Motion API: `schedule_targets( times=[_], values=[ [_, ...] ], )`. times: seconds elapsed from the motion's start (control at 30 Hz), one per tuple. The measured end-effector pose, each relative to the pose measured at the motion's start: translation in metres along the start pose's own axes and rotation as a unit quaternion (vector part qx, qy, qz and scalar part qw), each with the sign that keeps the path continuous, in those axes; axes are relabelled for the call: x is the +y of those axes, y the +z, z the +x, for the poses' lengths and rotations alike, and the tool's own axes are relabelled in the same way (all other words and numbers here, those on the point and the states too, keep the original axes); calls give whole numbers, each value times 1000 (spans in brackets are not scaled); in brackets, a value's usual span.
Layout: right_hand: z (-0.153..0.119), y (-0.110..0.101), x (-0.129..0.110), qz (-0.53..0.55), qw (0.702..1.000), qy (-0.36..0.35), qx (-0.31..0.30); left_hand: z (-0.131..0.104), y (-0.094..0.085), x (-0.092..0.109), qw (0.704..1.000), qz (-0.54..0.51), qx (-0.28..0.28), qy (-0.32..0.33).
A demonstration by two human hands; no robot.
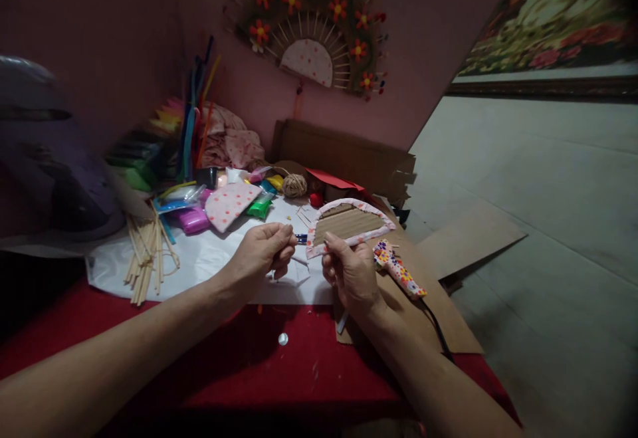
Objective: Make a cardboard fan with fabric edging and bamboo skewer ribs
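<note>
My right hand point(351, 272) grips the lower edge of a half-round cardboard piece point(349, 222), whose brown corrugated back faces me inside a folded rim of pale pink dotted cloth. To its left, my left hand point(269, 252) is closed in a pinch; whatever its fingertips hold is too small to make out. A small dark blue object point(301, 238) shows between that hand and the cloth rim. A second half-round piece point(231, 205), covered in dotted cloth, lies on the white sheet point(194, 262) behind my left hand.
Wooden sticks point(144, 258) lie at left, near colourful packets point(192, 220) and a twine ball point(294, 185). A flowered glue gun point(399, 269) rests on cardboard point(448, 325) at right. A decorated fan point(306, 62) hangs behind the red-covered table point(224, 371).
</note>
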State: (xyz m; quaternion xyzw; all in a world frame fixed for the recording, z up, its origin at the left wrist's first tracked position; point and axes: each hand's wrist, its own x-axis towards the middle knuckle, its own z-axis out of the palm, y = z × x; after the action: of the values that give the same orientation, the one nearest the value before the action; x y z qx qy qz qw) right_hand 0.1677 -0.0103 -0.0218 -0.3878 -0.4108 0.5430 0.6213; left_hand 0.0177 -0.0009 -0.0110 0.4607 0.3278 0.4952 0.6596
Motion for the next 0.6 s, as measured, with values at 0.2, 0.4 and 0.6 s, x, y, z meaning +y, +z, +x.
schedule_targets(
  times=[0.2, 0.4, 0.6],
  values=[
    [2, 0, 0, 11, 1000, 4, 14, 2, -4, -1, 1000, 8, 7, 22],
    [3, -2, 1, 4, 1000, 0, 4, 0, -1, 0, 999, 29, 17, -18],
    [3, -1, 0, -4, 1000, 4, 7, 0, 0, -3, 998, 30, -22, -42]
  ],
)
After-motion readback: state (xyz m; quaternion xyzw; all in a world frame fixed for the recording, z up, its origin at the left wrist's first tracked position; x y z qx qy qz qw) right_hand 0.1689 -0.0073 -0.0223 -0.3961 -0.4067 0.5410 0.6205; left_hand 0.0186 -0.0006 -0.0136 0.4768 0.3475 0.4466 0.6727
